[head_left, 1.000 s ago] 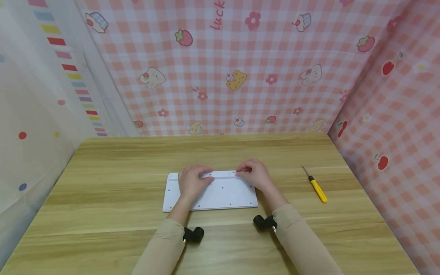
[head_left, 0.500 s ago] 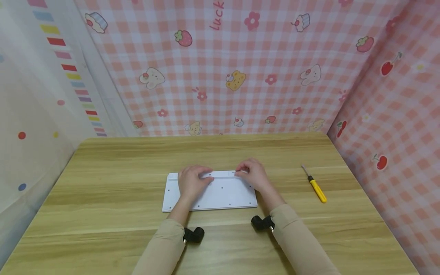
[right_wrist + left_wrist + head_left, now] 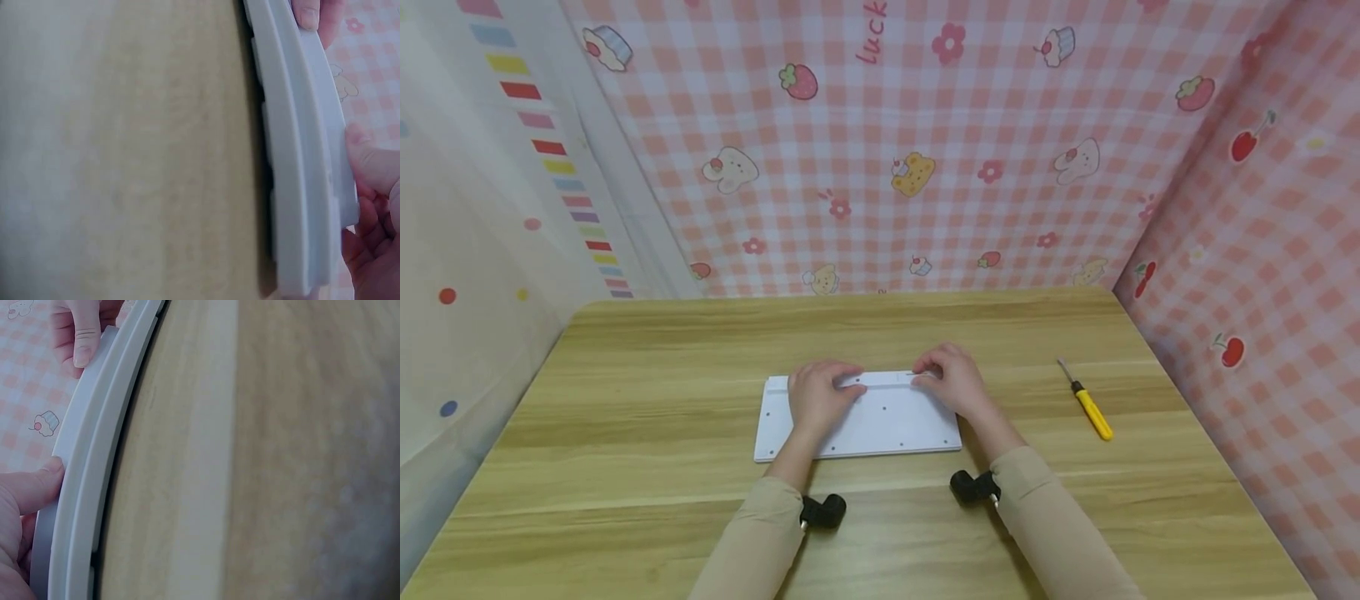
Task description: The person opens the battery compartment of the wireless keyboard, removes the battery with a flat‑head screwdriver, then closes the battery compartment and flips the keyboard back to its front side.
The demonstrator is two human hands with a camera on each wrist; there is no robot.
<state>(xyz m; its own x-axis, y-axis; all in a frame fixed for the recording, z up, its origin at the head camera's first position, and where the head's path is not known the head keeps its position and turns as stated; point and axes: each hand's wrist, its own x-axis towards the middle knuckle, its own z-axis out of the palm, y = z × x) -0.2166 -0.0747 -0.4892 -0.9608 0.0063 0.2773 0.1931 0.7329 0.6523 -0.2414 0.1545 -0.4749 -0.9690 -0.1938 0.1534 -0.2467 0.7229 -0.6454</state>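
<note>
A white keyboard (image 3: 887, 429) lies face down on the table, its screw-dotted back up and a raised ridge along the far edge. My left hand (image 3: 820, 396) grips that ridge left of the middle, thumb on the near side. At the ridge's right end, my right hand (image 3: 953, 379) holds it between thumb and curled fingers, beside a small rectangular outline and a thin dark line. In the right wrist view, the right thumb (image 3: 369, 159) presses the ridge while the fingers tuck behind it. Keycaps show under the keyboard's edge (image 3: 87, 469) in the left wrist view.
A screwdriver (image 3: 1092, 408) with a yellow handle lies to the right of the keyboard on the wooden table (image 3: 647, 467). Behind the table hangs a pink checked cloth (image 3: 865, 125), with more cloth on both sides. A black camera mount sits at each wrist.
</note>
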